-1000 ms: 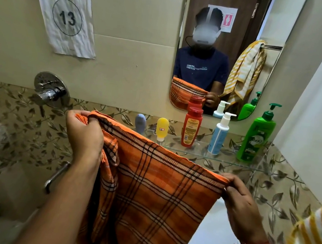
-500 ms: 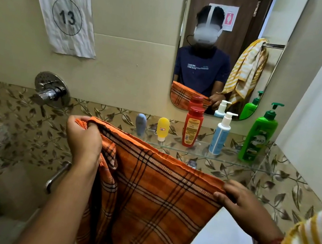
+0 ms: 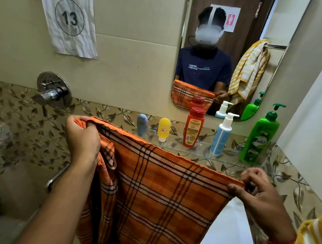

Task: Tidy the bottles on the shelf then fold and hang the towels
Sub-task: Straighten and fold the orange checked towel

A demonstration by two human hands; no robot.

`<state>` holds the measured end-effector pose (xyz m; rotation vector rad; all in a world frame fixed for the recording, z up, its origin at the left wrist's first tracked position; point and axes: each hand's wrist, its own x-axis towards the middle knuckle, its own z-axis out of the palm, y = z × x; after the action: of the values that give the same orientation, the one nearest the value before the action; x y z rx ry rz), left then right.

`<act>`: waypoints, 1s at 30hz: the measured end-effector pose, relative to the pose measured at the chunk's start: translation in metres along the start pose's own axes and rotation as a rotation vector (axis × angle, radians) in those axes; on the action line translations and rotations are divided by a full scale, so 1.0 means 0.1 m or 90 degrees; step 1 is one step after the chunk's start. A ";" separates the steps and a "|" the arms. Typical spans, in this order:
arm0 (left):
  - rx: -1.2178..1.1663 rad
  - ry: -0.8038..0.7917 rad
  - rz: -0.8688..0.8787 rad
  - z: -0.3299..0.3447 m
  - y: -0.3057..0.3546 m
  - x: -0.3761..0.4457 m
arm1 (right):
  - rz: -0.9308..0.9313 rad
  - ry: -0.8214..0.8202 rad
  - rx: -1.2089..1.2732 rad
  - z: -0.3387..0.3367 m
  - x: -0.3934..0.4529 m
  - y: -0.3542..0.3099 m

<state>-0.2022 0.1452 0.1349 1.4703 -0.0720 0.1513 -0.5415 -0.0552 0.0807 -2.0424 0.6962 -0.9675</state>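
Tiled bathroom wall; glass shelf (image 3: 230, 162) at centre right carries five upright bottles (image 3: 194, 126) below a mirror (image 3: 222, 48). Left hand (image 3: 82, 138) fisted and right hand (image 3: 259, 192) pinching each grip a top corner of the orange plaid towel (image 3: 158, 198), stretched across lower frame.

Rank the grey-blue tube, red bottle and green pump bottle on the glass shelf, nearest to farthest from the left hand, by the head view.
From the left hand:
1. Grey-blue tube, the shelf's left end.
2. Red bottle, mid-shelf.
3. Green pump bottle, far right end.
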 end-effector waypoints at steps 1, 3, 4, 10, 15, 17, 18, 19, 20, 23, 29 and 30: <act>0.006 0.002 0.002 0.01 0.00 0.01 | -0.002 -0.012 -0.017 -0.02 0.00 -0.01; 0.017 0.004 0.008 0.01 -0.01 0.01 | 0.004 -0.042 -0.033 -0.05 0.00 -0.04; 0.017 0.005 0.010 0.01 -0.01 0.00 | 0.015 -0.046 -0.037 -0.06 0.00 -0.06; 0.014 -0.007 -0.003 -0.02 -0.01 -0.03 | 0.032 -0.026 0.022 -0.09 -0.08 -0.24; 0.163 -0.326 0.050 -0.11 0.10 -0.02 | 0.083 -0.126 0.370 -0.18 -0.20 -0.59; 0.227 -0.506 0.105 -0.14 0.20 -0.06 | 0.062 -0.213 0.457 -0.16 -0.22 -0.89; 0.228 -0.560 0.110 -0.14 0.25 -0.12 | 0.037 -0.232 0.473 -0.11 -0.21 -1.02; 0.218 -0.588 0.125 -0.14 0.28 -0.18 | 0.016 -0.235 0.481 -0.05 -0.18 -1.12; 0.200 -0.596 0.156 -0.12 0.30 -0.25 | 0.004 -0.232 0.489 0.03 -0.14 -1.20; 0.121 -0.598 0.210 -0.03 0.33 -0.46 | 0.008 -0.249 0.546 0.24 -0.03 -1.30; 0.025 -0.614 0.171 0.08 0.41 -0.74 | -0.017 -0.306 0.333 0.43 -0.05 -1.43; 0.017 -0.619 0.173 0.08 0.42 -0.77 | -0.039 -0.266 0.233 0.48 -0.06 -1.47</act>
<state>-0.2845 0.1367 0.1661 1.4380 -1.0584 -0.3569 -0.4840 0.0510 0.1771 -1.8583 0.2156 -0.6150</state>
